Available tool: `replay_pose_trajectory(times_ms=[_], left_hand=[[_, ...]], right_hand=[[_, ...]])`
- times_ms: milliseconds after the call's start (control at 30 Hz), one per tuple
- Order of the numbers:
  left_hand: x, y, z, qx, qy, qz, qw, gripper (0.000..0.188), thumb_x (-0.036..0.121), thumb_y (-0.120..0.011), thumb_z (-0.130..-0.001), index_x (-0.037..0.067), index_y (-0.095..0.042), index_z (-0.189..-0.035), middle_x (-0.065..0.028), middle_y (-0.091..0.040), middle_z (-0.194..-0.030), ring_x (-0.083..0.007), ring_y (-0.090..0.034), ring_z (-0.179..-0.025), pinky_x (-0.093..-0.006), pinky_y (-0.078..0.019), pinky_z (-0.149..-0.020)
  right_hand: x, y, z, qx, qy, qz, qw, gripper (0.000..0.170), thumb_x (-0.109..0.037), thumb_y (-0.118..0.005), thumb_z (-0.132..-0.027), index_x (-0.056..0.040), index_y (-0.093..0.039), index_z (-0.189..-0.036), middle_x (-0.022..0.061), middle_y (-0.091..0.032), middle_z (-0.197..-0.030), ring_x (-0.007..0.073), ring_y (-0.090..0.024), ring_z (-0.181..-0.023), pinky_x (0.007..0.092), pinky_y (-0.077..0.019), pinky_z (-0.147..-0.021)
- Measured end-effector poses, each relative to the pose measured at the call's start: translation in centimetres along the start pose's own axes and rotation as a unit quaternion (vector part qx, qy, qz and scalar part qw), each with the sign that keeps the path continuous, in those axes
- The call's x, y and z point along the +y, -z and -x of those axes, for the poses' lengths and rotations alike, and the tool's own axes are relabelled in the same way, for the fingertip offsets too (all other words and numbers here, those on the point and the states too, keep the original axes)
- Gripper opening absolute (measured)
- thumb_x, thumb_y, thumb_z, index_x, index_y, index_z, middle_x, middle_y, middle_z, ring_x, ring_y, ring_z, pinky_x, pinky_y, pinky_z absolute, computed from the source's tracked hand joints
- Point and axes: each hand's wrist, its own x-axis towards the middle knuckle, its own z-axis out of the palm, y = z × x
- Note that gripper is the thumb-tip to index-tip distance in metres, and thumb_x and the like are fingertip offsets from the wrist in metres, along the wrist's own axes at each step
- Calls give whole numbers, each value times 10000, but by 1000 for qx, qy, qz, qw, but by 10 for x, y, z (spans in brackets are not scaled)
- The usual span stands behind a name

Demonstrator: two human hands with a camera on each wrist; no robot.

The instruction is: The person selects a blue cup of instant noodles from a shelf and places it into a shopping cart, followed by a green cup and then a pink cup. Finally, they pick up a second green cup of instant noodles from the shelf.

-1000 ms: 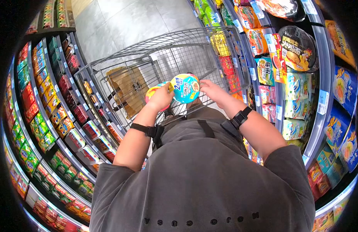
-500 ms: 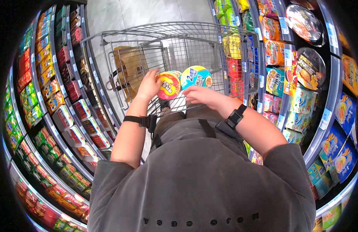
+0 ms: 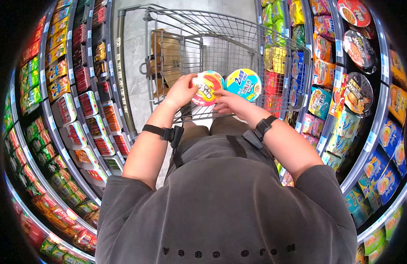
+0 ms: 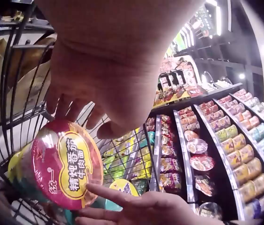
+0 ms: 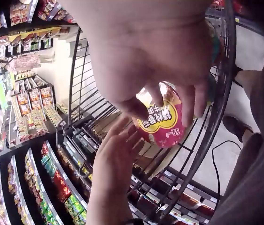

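An instant noodle bowl with a red and yellow lid [image 3: 208, 93] sits at the near end of the wire shopping cart [image 3: 230, 17]. To its right is a second noodle bowl, whose lid is blue and yellow [image 3: 245, 88]. My left hand [image 3: 180, 93] is at the red lid's left edge, fingers loosely bent. In the left wrist view that hand [image 4: 108, 79] hangs over the far side of the red bowl [image 4: 66, 164]. The fingers of my right hand [image 3: 238, 107] reach across the red lid's lower right edge, nearly straight.
A brown cardboard box [image 3: 170, 50] is at the cart's left side. Shelves of packaged food line both sides of the aisle, with large black noodle bowls [image 3: 358, 92] on the right and packets [image 3: 58, 70] on the left. Grey floor tiles [image 3: 135, 70] show beside the cart.
My left hand earlier held the red bowl, then drew off it, and is now back at its edge. My right hand has moved from the blue bowl to the red one. The cart sits further right.
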Motion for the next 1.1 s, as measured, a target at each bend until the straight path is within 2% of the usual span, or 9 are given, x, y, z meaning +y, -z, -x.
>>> replay_pose_trajectory(times_ms=[233, 433, 567, 633, 700, 733, 867, 967, 1100], left_hand=[[27, 68, 69, 19, -80, 132, 988, 489, 141, -669, -941, 3, -574, -1401, -196, -668, -1279, -296, -651, -1209, -386, -512, -1027], [66, 136, 133, -9, -155, 221, 963, 594, 126, -674, -965, 19, -465, -1511, -157, -621, -1418, -256, -577, -1341, -406, -446, -1135], [84, 156, 155, -46, -297, 255, 919, 763, 171, -749, -909, 29, -395, -1570, -168, -511, -1549, -277, -472, -1454, -414, -355, -1214], [95, 160, 168, -82, -304, 208, 926, 948, 275, -812, -883, -28, -282, -1608, -175, -389, -1633, -285, -374, -1517, -411, -281, -1252], [91, 151, 171, -60, -348, 144, 924, 1050, 275, -852, -842, -26, -220, -1625, -178, -365, -1641, -275, -366, -1517, -403, -283, -1249], [88, 146, 172, -33, -388, 82, 917, 1154, 274, -892, -802, -23, -158, -1642, -181, -341, -1650, -265, -358, -1516, -395, -285, -1246], [88, 130, 170, -163, -310, 191, 917, 1326, 225, -943, -739, -3, -12, -1655, -175, -354, -1614, -215, -375, -1471, -373, -321, -1220], [97, 122, 177, -222, -245, 257, 908, 1320, 184, -935, -733, -6, -7, -1653, -193, -388, -1603, -253, -436, -1455, -376, -357, -1204], [107, 108, 176, -240, -271, 256, 896, 1403, 183, -942, -720, 33, 94, -1653, -195, -414, -1580, -254, -452, -1440, -380, -368, -1196]], right_hand=[[-28, -31, 52, -38, 48, 7, 998, 395, -192, -606, -1009, -80, -551, -1384, 77, -663, -1163, 159, -681, -913, 322, -565, -839], [-44, -69, 108, -161, 167, -135, 963, 320, -222, -584, -1025, -79, -590, -1311, 70, -681, -1026, 165, -676, -898, 331, -537, -868], [-33, -97, 140, -186, 236, -272, 914, 398, -230, -571, -997, -56, -581, -1355, 94, -712, -1003, 204, -677, -881, 390, -535, -887], [-32, -121, 163, -126, 244, -295, 915, 477, -217, -560, -980, -47, -547, -1425, 119, -733, -1025, 219, -675, -864, 404, -529, -896], [-18, -125, 173, -247, 286, -334, 863, 551, -210, -553, -975, -45, -490, -1497, 141, -739, -1062, 236, -682, -867, 411, -524, -911], [-10, -129, 177, -244, 312, -326, 859, 650, -205, -556, -967, -37, -391, -1572, 154, -729, -1082, 248, -685, -914, 410, -523, -925], [17, -153, 201, -167, 368, -303, 863, 823, -212, -588, -930, -5, -220, -1637, 167, -700, -1134, 275, -679, -974, 417, -524, -924], [33, -169, 219, -116, 381, -312, 863, 835, -203, -603, -925, -5, -216, -1639, 177, -702, -1149, 278, -678, -1013, 415, -521, -944], [48, -173, 243, -82, 411, -264, 869, 888, -223, -651, -901, -15, -209, -1642, 215, -680, -1204, 297, -671, -1088, 411, -516, -975]])
